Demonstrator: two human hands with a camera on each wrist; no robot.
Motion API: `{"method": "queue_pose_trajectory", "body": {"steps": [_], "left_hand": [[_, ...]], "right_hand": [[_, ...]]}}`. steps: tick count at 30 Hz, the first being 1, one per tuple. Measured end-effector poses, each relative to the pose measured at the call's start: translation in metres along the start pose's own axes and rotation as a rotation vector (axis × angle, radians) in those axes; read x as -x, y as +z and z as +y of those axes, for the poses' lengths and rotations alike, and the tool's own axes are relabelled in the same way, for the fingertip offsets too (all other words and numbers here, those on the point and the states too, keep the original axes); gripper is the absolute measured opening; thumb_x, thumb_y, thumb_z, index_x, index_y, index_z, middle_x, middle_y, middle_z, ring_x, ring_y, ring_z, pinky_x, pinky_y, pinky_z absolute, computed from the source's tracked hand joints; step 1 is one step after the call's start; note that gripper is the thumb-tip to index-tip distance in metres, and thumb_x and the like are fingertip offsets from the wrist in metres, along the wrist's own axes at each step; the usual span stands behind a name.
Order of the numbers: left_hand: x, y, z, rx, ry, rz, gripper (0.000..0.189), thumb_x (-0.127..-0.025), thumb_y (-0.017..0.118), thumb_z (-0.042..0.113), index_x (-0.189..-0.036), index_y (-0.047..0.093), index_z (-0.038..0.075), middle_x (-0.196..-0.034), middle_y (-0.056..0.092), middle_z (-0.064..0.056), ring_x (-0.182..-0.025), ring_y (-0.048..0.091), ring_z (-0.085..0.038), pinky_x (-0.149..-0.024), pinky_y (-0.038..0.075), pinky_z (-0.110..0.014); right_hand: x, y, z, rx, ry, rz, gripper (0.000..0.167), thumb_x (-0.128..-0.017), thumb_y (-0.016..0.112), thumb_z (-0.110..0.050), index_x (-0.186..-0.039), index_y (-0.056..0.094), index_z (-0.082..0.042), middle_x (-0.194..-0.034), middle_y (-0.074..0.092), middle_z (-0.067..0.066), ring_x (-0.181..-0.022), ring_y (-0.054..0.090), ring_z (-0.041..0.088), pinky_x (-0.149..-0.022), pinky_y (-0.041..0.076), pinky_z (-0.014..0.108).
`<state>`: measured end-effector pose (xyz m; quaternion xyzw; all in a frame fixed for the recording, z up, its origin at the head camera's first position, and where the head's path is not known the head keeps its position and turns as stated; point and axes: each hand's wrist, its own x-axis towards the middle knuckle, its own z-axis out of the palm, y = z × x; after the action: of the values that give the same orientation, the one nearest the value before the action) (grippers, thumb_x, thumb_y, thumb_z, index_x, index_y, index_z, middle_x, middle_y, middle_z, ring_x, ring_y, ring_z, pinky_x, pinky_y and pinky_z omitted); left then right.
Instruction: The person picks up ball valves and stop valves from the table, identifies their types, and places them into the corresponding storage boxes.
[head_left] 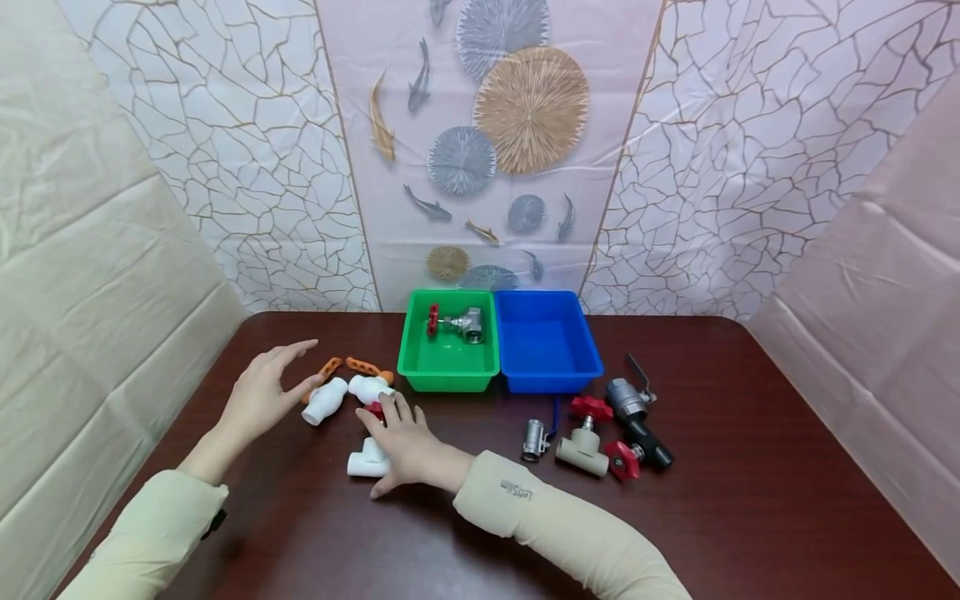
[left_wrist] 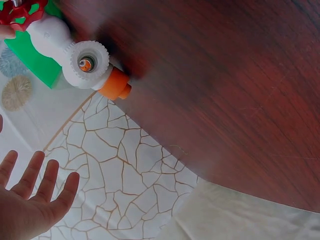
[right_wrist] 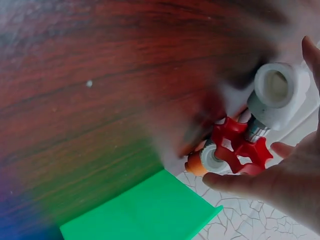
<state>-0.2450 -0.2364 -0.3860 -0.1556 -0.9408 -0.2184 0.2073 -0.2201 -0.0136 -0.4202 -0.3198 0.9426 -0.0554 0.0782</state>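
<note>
Two hands stand wide on my feed: my right hand [head_left: 405,446] spreads over the red-wheel valve [head_left: 366,462] on the table [head_left: 750,417], touching or not I cannot tell; my left hand [head_left: 258,390] is near two orange-handled valves [head_left: 326,402]. One metal valve [head_left: 472,323] lies in the green bin [head_left: 447,382].

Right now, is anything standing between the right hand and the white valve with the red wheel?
Nothing visible: the right hand is spread close over the white valve and its red wheel. The nearest orange-handled valve lies close past the wheel, not between them.
</note>
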Motion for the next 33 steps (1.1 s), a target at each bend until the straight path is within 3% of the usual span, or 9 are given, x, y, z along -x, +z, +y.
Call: {"method": "queue_pose_trajectory", "body": {"steps": [6,10,16,33], "left_hand": [[-0.0023,0.0015,0.001,0.011,0.007,-0.003,0.052,-0.084,0.071,0.022,-0.131,0.053,0.009,-0.116,0.061,-0.021,-0.105,0.054,-0.039,-0.077,0.044,-0.057],[-0.0033,0.002,0.0015,0.008,0.006,-0.018,0.051,-0.085,0.07,0.022,-0.131,0.053,0.009,-0.117,0.061,-0.021,-0.106,0.054,-0.04,-0.08,0.044,-0.057],[-0.0035,0.0035,0.0047,0.019,0.004,-0.031,0.047,-0.086,0.069,0.023,-0.129,0.055,0.01,-0.12,0.061,-0.019,-0.11,0.052,-0.04,-0.082,0.043,-0.059],[-0.0042,0.0078,0.0079,-0.018,-0.037,-0.104,0.043,-0.087,0.067,0.028,-0.125,0.059,0.009,-0.12,0.06,-0.02,-0.109,0.052,-0.04,-0.082,0.044,-0.057]], "right_hand": [[-0.0047,0.0029,0.0038,0.083,-0.055,0.081,0.099,-0.065,0.083,-0.049,-0.142,0.032,-0.015,-0.137,0.034,0.012,-0.126,0.037,0.03,-0.106,0.038,0.036],[-0.0051,0.0037,0.0058,0.079,-0.116,0.126,0.095,-0.065,0.083,-0.046,-0.139,0.035,-0.01,-0.131,0.037,0.013,-0.115,0.041,0.028,-0.1,0.041,0.026],[-0.0036,0.0055,0.0072,0.052,-0.15,0.16,0.093,-0.065,0.084,-0.043,-0.138,0.036,-0.008,-0.131,0.037,0.015,-0.114,0.042,0.029,-0.097,0.044,0.026],[-0.0021,0.0044,0.009,0.018,-0.123,0.15,0.089,-0.066,0.085,-0.036,-0.137,0.037,-0.01,-0.131,0.037,0.013,-0.117,0.039,0.029,-0.095,0.045,0.024]]}}
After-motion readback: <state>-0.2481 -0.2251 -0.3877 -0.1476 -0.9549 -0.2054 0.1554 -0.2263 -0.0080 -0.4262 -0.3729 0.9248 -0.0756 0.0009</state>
